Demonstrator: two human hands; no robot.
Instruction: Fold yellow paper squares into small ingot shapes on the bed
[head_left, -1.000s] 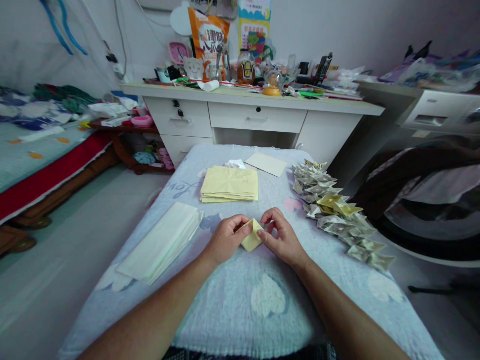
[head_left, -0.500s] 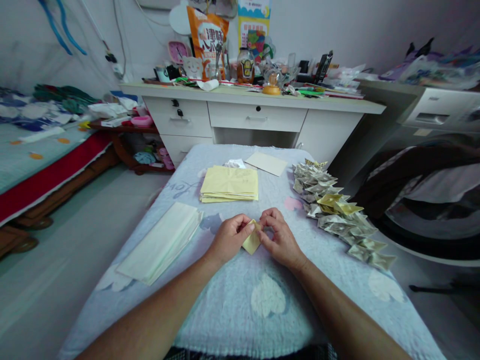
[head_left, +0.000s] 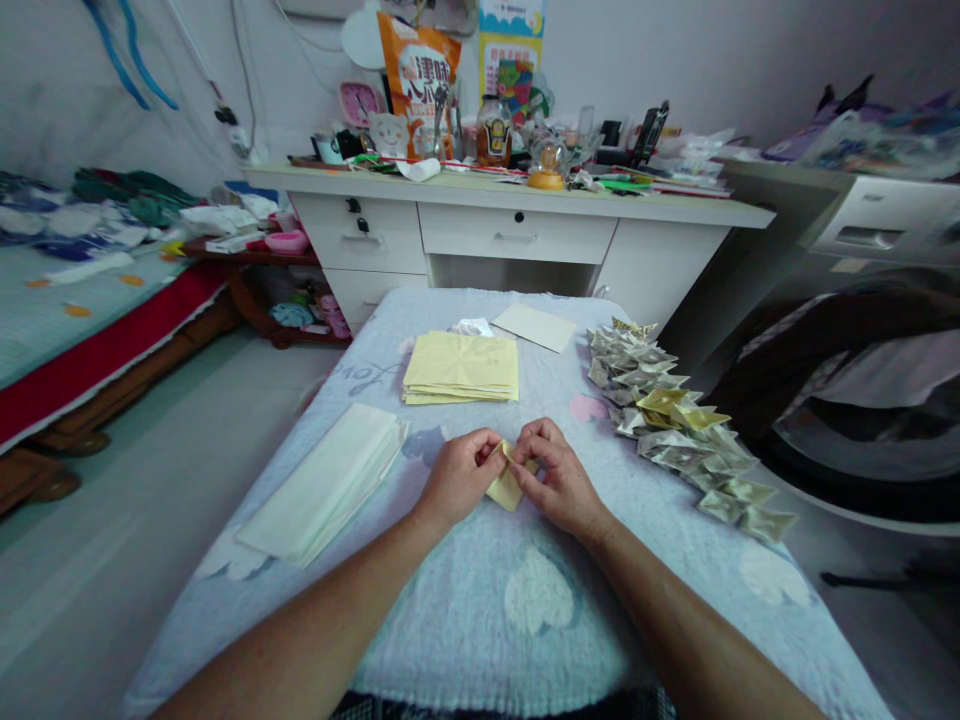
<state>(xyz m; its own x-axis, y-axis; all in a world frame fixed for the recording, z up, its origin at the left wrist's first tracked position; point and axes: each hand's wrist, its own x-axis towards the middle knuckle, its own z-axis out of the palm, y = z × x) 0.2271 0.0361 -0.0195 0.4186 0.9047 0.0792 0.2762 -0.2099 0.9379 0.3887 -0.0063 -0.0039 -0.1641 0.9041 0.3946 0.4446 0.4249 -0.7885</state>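
Observation:
Between my two hands is a small piece of folded yellow paper [head_left: 505, 488], held just above the cloth. My left hand [head_left: 463, 474] pinches its upper left edge between thumb and fingers. My right hand [head_left: 556, 474] grips the paper's right side, its thumb and fingertips closed on it. Beyond the hands lies a stack of yellow paper sheets [head_left: 461, 366]. A pile of long folded pale paper [head_left: 324, 484] rests to the left of my left hand. Rows of folded paper pieces [head_left: 675, 425], mostly greyish with a few golden ones, stand on the right.
The table has a blue patterned cloth [head_left: 442, 620]. A pale card [head_left: 535, 327] and a crumpled white tissue [head_left: 472, 327] lie at its far end. Behind stands a cluttered white desk [head_left: 517, 232]. A washing machine [head_left: 862, 400] is on the right, a bed [head_left: 97, 320] on the left.
The right fingers have shifted slightly on the folded paper, and a bit of its right edge now shows beneath them. The left hand keeps its pinch.

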